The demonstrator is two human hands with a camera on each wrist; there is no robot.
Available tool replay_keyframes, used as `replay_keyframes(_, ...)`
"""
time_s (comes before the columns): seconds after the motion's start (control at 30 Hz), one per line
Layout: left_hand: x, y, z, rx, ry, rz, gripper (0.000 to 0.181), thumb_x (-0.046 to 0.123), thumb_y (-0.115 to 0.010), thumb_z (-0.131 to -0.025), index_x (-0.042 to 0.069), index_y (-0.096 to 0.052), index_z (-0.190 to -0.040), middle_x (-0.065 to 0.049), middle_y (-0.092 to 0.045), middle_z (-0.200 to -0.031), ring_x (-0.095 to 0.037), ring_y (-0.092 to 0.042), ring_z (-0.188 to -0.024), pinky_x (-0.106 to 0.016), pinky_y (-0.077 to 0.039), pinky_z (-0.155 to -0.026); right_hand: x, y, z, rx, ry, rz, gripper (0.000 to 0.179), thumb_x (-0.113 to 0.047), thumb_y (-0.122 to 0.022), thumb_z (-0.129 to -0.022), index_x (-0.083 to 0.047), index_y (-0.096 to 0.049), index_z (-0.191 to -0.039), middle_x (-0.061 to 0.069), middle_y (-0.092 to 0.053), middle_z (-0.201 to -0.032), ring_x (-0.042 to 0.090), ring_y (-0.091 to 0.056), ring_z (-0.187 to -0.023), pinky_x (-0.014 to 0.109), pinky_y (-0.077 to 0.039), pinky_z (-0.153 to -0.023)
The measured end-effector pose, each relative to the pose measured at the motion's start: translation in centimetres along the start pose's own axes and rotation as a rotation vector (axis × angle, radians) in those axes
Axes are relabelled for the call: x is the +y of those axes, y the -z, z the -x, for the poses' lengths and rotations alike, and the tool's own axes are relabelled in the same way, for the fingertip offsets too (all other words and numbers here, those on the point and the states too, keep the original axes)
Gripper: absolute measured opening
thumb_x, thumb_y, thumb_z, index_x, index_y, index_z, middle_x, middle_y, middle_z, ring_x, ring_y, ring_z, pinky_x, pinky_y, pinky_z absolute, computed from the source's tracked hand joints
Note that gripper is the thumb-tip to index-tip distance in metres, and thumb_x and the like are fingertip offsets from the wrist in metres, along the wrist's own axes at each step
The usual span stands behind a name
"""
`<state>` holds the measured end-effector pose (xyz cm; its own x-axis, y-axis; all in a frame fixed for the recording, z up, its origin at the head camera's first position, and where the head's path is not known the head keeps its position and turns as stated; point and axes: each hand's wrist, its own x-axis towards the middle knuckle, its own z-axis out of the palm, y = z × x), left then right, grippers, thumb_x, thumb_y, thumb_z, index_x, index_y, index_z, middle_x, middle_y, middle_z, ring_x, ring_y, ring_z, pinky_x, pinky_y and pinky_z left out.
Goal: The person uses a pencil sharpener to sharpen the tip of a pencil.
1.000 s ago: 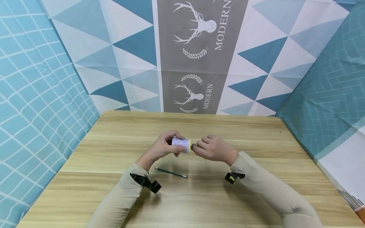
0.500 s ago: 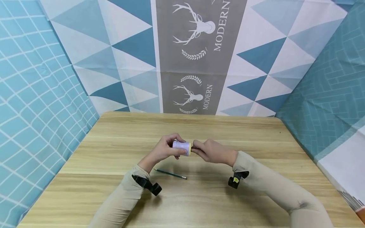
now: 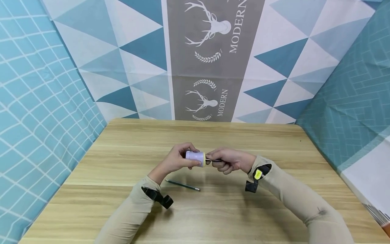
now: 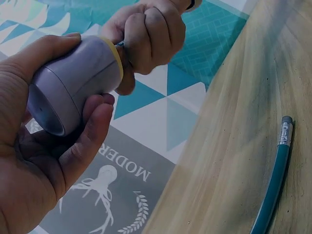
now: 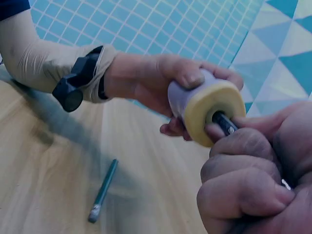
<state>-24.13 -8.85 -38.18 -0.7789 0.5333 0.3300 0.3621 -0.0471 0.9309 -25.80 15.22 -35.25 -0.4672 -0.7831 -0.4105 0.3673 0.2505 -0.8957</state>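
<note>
My left hand (image 3: 175, 158) grips a pale purple pencil sharpener (image 3: 194, 157) around its sides, above the table. The sharpener lies on its side, its yellow end (image 5: 217, 97) facing right. A dark pencil (image 5: 225, 124) is stuck into the round hole in that end. My right hand (image 3: 230, 160) pinches the pencil close to the hole, with its other fingers curled below, and the pencil's far part is hidden in that hand. On the table under the hands lies a green pencil (image 3: 182, 185) with a metal band and eraser end.
The wooden table (image 3: 122, 210) stretches out beneath both forearms. Patterned cloths hang behind it and along both sides, with a deer-print panel (image 3: 207, 67) at the back. A black camera (image 3: 167, 202) sits on the left wrist, and another (image 3: 251, 186) on the right.
My right hand has turned about the pencil, so its curled fingers now show underneath and more of the pencil is visible. The left hand and sharpener have barely shifted.
</note>
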Motion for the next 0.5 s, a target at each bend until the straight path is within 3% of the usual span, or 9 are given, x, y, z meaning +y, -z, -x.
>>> replay_keyframes(0.1, 0.1, 0.2, -0.1, 0.007, 0.018, 0.029, 0.023, -0.01, -0.073, -0.079, -0.012, -0.06, -0.098, -0.01, -0.065, -0.083, -0.016, -0.061, -0.062, -0.028, -0.057, -0.051, -0.3, -0.1, 0.1, 0.021, 0.011, 0.047, 0.024, -0.023, -0.032, -0.108, -0.006, -0.047, -0.1, -0.009, -0.025, -0.054, -0.001, -0.024, -0.038, 0.016, -0.017, -0.035)
replay_keyframes(0.23, 0.5, 0.6, -0.1, 0.026, 0.037, 0.043, 0.025, -0.008, -0.073, -0.079, -0.012, -0.059, -0.1, -0.011, -0.064, -0.082, -0.018, -0.061, -0.062, -0.028, -0.057, -0.051, -1.2, -0.5, 0.3, 0.101, 0.089, 0.239, 0.035, -0.034, -0.034, -0.108, -0.003, -0.049, -0.107, -0.004, -0.035, -0.056, 0.005, -0.028, -0.043, 0.018, -0.023, -0.039)
replay_keyframes(0.33, 0.8, 0.8, 0.0, 0.035, 0.045, 0.039, 0.025, -0.006, -0.073, -0.079, -0.01, -0.06, -0.101, -0.012, -0.064, -0.082, -0.019, -0.061, -0.062, -0.029, -0.058, -0.052, -1.7, -0.7, 0.9, 0.21, 0.224, 0.433, 0.041, -0.036, -0.036, -0.108, 0.0, -0.053, -0.113, 0.003, -0.049, -0.065, 0.011, -0.037, -0.05, 0.022, -0.033, -0.042)
replay_keyframes(0.5, 1.0, 0.7, 0.1, 0.023, 0.066, 0.056, 0.026, -0.004, -0.074, -0.08, -0.01, -0.06, -0.101, -0.013, -0.064, -0.084, -0.02, -0.062, -0.065, -0.031, -0.059, -0.053, -0.7, -1.3, 2.4, 0.397, 0.517, 0.695, 0.019, -0.012, -0.057, -0.101, 0.002, -0.06, -0.115, 0.009, -0.06, -0.081, 0.018, -0.055, -0.062, 0.029, -0.052, -0.05)
